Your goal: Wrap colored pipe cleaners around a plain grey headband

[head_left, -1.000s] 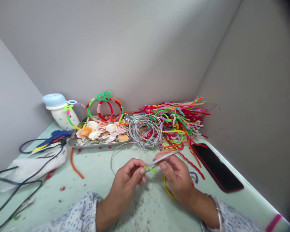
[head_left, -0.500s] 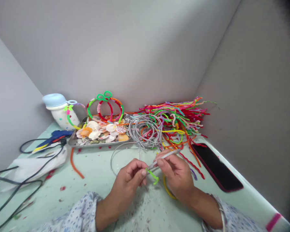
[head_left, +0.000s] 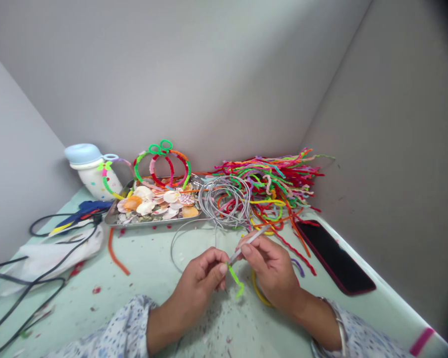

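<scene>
My left hand (head_left: 199, 278) is closed in a pinch at one end of a short bright green pipe cleaner (head_left: 236, 280). Its free end dangles below the fingertips, with a small bend at the bottom. A slim grey pen-shaped tool (head_left: 249, 244) lies between the thumb and fingers of my right hand (head_left: 274, 266). The tool's lower tip meets the green piece right at my left fingertips; whether it grips it I cannot tell. Behind both hands, a coil of grey wire (head_left: 224, 201) rests on the table, one loop curving down toward my left hand.
A metal tray (head_left: 153, 224) of shells stands behind, with pipe-cleaner hoops (head_left: 189, 171) over it. A pile of coloured pipe cleaners (head_left: 283, 174) lies at back right, near a dark phone (head_left: 336, 256). Left are a bottle (head_left: 95, 176), black cables (head_left: 33, 283) and a white plastic bag (head_left: 67, 256).
The grey tool's upper end has swung a little left, making it steeper. The green pipe cleaner's free end now hangs lower and straighter down. Both hands have barely moved.
</scene>
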Motion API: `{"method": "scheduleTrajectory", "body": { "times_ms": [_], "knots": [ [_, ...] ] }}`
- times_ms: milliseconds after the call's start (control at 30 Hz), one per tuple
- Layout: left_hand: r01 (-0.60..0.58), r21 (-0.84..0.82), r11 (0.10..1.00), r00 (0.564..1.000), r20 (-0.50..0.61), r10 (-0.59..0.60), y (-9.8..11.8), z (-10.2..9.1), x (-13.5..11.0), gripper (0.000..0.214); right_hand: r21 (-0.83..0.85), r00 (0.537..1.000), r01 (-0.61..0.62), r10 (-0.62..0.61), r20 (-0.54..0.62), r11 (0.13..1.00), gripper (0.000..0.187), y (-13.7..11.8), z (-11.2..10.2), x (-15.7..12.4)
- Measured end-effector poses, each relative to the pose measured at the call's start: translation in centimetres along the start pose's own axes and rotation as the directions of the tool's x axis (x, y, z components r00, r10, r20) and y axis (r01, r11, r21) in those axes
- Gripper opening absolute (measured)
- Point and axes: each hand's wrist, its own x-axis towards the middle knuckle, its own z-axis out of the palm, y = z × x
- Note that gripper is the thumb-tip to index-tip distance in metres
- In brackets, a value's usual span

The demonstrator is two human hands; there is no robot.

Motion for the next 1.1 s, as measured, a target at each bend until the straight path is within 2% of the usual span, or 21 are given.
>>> {"method": "scheduleTrajectory", "body": {
  "times_ms": [300,467,600,767,933,1100],
  "knots": [
    [-0.007,-0.009,1.0,1.0,0.017,0.007,-0.3,0.2,-0.1,0.024,0.089,0.995,-0.097,0.095,0.033,0.991,0.024,0.3,0.2,0.0],
    [0.015,-0.027,1.0,1.0,0.026,-0.014,-0.5,0.2,0.0,0.021,0.218,0.973,-0.228,0.217,0.074,0.949,0.024,0.1,0.4,0.1],
    [-0.019,0.012,1.0,0.999,0.035,0.019,-0.5,0.2,-0.1,0.018,0.261,0.956,-0.291,0.288,0.051,0.92,0.024,-0.1,0.6,0.3],
    [-0.074,0.191,0.979,0.996,-0.04,0.083,-0.4,0.2,-0.3,0.012,0.286,0.952,-0.301,0.305,0.03,0.91,0.025,-0.1,0.9,0.5],
    [-0.091,0.408,0.908,0.986,-0.092,0.141,0.1,0.3,-0.5,0.005,0.294,0.95,-0.305,0.31,0.032,0.906,0.024,0.0,1.1,0.3],
    [-0.106,0.5,0.86,0.972,-0.129,0.194,0.1,0.5,-0.5,0.005,0.291,0.949,-0.308,0.312,0.035,0.906,0.025,-0.3,1.1,0.2]
  ]
}}
